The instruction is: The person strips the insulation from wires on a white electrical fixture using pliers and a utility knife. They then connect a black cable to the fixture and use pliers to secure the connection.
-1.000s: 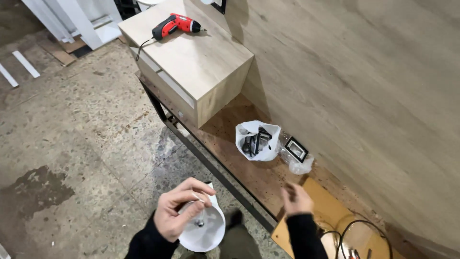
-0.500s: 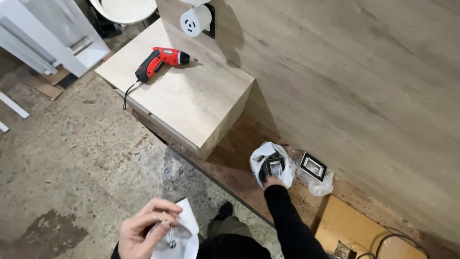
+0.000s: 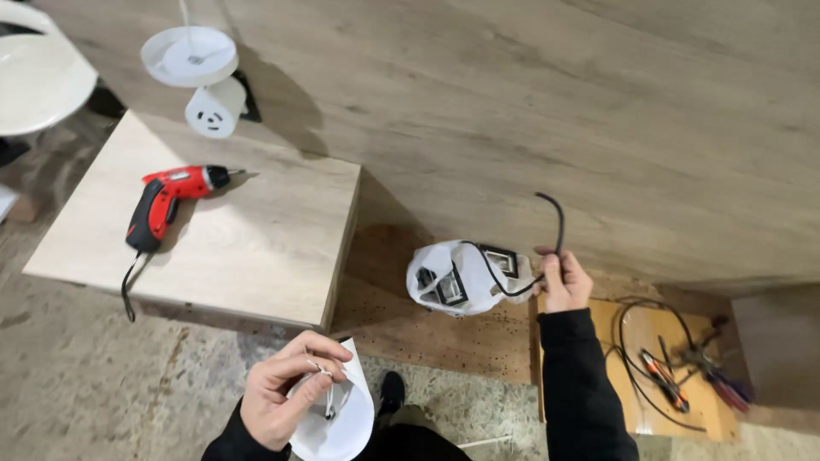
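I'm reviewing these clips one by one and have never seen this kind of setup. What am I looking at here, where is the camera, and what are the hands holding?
There is no machine: a person works with bare hands, and the one camera sits on their head, looking down. The left hand holds a white dish-shaped lamp part with thin wires in it. The right hand, in a dark sleeve, holds a black cable that curves up in front of the wooden wall and trails down to a white bag of dark fittings on a low shelf. To the left, a red drill lies on a pale wooden cabinet. To the right, pliers and more cables lie on a board. A round white fitting hangs at the wall above the cabinet.
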